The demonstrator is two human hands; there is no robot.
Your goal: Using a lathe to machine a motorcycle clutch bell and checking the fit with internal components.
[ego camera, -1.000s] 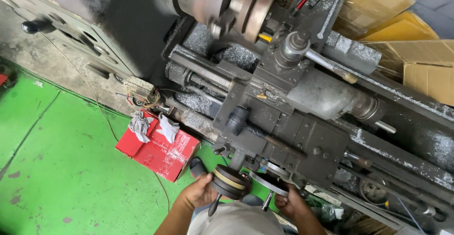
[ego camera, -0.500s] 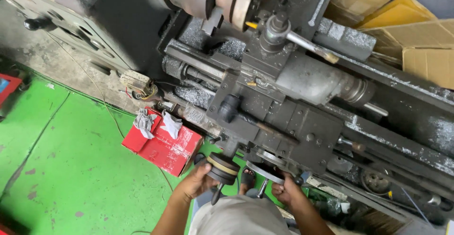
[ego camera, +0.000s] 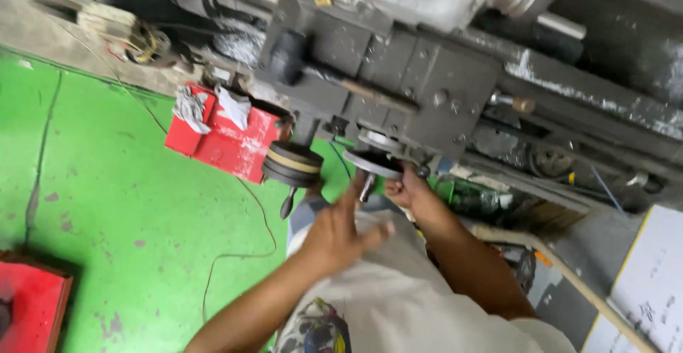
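Two handwheels sit on the near face of the lathe carriage [ego camera: 427, 83], abt mid-frame. The right one, a flat pale-rimmed handwheel [ego camera: 375, 162], has the person's right hand [ego camera: 405, 189] under its near-right edge, fingers curled up against it; looks like a grip on the rim or its crank, but motion blur and the wheel itself hide the fingertips, so can't tell for sure if it's closed round anything. A short metal crank handle [ego camera: 366, 187] hangs down from that wheel.

Left hand [ego camera: 340, 236] is off both wheels, just near of the crank handle, blurred, fingers spread and loose, holding nothing. It's between the two wheels & closer to the right one.

The left one, a thick dark handwheel [ego camera: 292, 164] w/ a tan band round its rim, is untouched; its own dark handle [ego camera: 287, 202] points down toward the floor.

Person's torso in a pale shirt [ego camera: 398, 296] fills the near-centre.

Further out: a red box [ego camera: 224, 140] on the green floor [ego camera: 128, 225] left of the wheels, w/ crumpled grey rags [ego camera: 212, 105] on its far end. A thin cable [ego camera: 245, 225] trails across the floor. Another red thing [ego camera: 32, 310] at near-left corner. Near right, white sheets [ego camera: 647, 289] and a wooden stick [ego camera: 562, 271] lying diagonal.
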